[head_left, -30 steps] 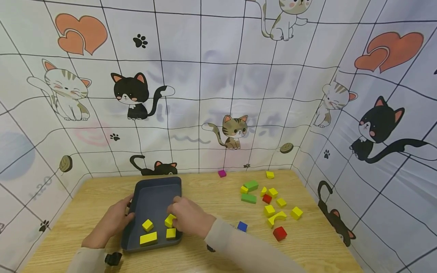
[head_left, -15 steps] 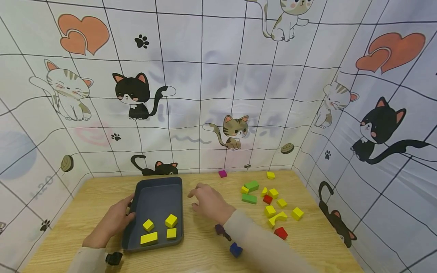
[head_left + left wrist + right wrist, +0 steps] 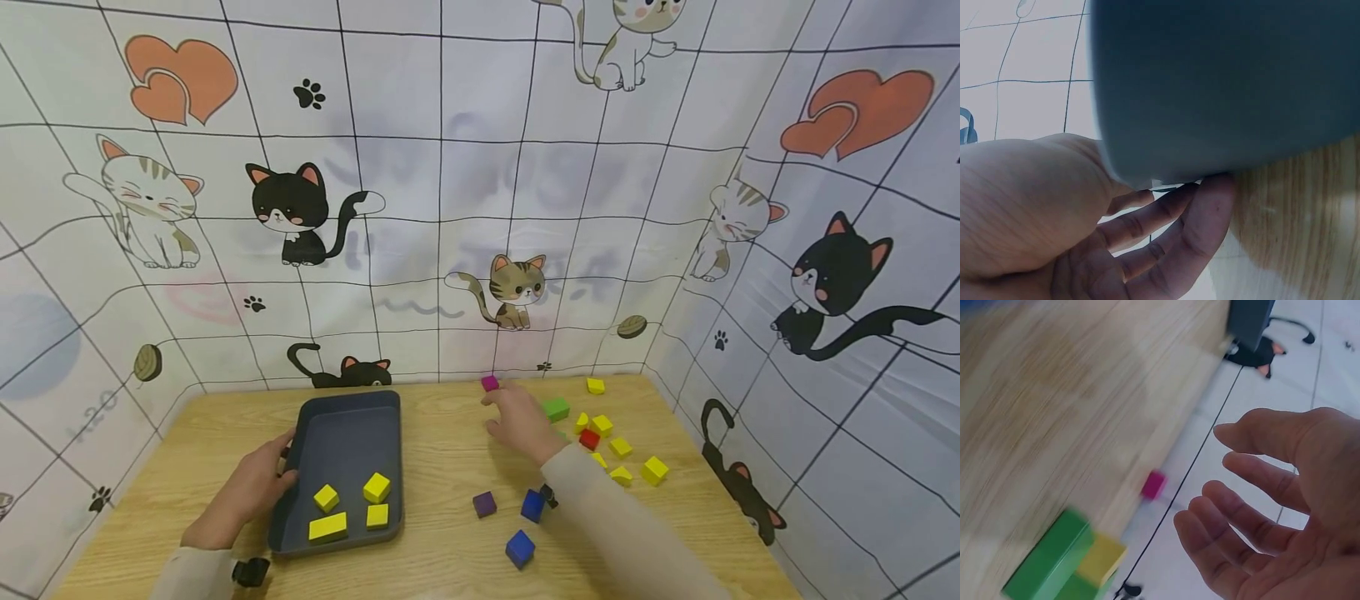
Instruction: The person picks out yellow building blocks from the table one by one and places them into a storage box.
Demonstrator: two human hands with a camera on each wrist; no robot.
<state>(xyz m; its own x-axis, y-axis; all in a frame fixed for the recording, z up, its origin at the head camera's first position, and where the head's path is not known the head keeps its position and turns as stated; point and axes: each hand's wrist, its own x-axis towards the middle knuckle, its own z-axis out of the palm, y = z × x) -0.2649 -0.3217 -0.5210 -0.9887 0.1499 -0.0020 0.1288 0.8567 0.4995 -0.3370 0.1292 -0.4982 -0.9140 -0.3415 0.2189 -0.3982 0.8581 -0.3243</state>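
near left, the left grip (image 3: 246, 492) holds the grey tray (image 3: 341, 437), four yellow blocks (image 3: 327, 527) in its near half. the right grip (image 3: 521, 422), released and empty, has moved out near the magenta block (image 3: 490, 382) at the desk's (image 3: 438, 483) far edge; work seems turned to that untaken piece.

White, cat-printed grid walls (image 3: 420, 183) border a pale wooden table (image 3: 438, 542).

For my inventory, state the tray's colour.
The tray is dark grey; it shows best in the head view.
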